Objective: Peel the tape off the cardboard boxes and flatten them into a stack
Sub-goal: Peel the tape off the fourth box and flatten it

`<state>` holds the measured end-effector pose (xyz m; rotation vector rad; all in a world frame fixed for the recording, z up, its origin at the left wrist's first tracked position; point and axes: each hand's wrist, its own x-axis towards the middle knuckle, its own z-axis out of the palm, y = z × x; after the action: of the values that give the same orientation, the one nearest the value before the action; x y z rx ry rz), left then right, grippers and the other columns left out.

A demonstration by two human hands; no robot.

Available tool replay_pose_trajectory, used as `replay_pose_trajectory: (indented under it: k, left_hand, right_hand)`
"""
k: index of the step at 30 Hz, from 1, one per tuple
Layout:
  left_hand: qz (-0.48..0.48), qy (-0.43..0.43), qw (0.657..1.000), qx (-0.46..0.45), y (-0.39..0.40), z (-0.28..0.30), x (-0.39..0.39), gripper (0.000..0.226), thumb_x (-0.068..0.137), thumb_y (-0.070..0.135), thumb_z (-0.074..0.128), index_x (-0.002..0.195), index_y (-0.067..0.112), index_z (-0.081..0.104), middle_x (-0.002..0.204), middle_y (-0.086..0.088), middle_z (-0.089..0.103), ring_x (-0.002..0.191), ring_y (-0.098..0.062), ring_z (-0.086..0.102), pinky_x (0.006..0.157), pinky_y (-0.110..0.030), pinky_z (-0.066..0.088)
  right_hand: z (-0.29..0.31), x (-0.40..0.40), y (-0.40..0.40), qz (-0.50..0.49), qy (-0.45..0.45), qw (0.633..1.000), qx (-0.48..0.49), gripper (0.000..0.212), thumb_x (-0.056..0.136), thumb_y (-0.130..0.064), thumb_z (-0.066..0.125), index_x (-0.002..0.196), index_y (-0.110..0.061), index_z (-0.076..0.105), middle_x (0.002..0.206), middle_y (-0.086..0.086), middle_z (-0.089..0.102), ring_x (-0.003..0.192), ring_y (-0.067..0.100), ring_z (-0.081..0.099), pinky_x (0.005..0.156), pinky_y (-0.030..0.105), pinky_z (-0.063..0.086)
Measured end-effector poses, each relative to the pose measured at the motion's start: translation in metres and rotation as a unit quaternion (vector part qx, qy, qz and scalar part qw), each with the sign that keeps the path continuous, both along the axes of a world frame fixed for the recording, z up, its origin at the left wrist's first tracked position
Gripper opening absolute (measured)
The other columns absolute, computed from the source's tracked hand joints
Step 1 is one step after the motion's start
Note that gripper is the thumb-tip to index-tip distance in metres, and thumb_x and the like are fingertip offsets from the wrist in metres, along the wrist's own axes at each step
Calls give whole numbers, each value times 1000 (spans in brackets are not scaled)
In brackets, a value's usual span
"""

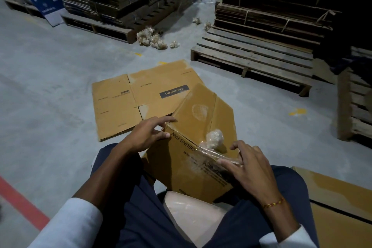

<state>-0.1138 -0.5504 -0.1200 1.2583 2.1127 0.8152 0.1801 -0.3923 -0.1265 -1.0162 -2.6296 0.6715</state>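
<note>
**boxguy:** So the person is sitting with the cardboard box point(193, 143) propped between their knees. The right hand point(249, 169) is pinching a strip of clear tape point(219, 156) at the box edge, fingertips curled onto it, and a balled-up wad of tape point(214, 138) is sitting on the panel just past those fingers. The left hand point(147, 135) is bracing the box's far corner, fingers mostly straight and spread along the edge, thumb tucked against the side. Not really gripping, more pressing.

**tapehater:** Where's the finished stuff going?

**boxguy:** A flattened box point(128, 104) is lying on the floor just beyond the left hand.

**tapehater:** What's likely going wrong from here?

**boxguy:** My guess: that tape is looking thin and stretched, so it may be snapping partway or tearing the paper face off the cardboard if it's yanked at a steep angle. Also the left hand is only pressing, so a hard pull could be twisting the box off the lap. And the sticky wad might be re-sticking to the panel.
</note>
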Motion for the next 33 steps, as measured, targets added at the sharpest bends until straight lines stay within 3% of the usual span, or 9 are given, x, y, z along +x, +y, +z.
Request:
replay_pose_trajectory:
  k: [6,10,15,21,25,30,33]
  left_hand:
    - [13,37,999,-2,0,-7,5,48,98,41,60,140,55,44,145,3,52,125,-21,55,99,-54,52]
    - [39,69,997,-5,3,-13,11,50,100,37,57,144,51,40,146,3,50,125,-22,54,99,-51,49]
    - [51,84,995,-12,16,-5,10,48,101,35,54,145,49,39,144,1,50,124,-24,54,99,-53,48]
    - [66,99,993,12,24,3,15,49,104,28,49,150,40,35,144,-3,47,125,-24,50,101,-53,47]
    - [108,166,978,61,33,3,27,63,103,25,51,157,39,23,154,-5,34,130,-23,44,102,-48,48]
    - [78,337,936,64,55,-3,57,73,88,2,64,149,34,44,164,-12,18,141,-35,32,111,-52,40]
    - [34,305,950,59,64,-8,75,64,88,0,56,143,33,53,166,-8,14,144,-33,26,113,-61,34]
  right_hand:
    - [-9,-2,-1,-20,10,999,-35,31,86,-55,67,106,-31,68,86,-12,42,83,12,49,62,28,37]
    - [-4,-1,-4,0,95,995,-31,13,90,-41,69,92,-28,74,83,-8,42,78,11,49,59,27,38]
    - [14,-6,-18,72,187,980,-1,14,91,-28,72,83,-17,75,93,-6,41,89,10,49,69,18,43]
    - [52,-17,-47,73,272,951,-129,13,91,-16,73,79,-13,71,108,-5,50,107,14,58,86,12,46]
    - [63,-14,-55,66,295,928,-219,14,92,-18,71,78,-16,73,117,-9,53,115,17,62,92,22,52]
    - [70,-3,-43,13,333,902,-273,15,89,-21,68,79,-13,75,112,-7,62,109,14,64,85,24,55]
    - [66,6,-33,-40,346,899,-265,16,92,-15,68,77,-11,73,108,-5,67,108,14,64,86,28,55]
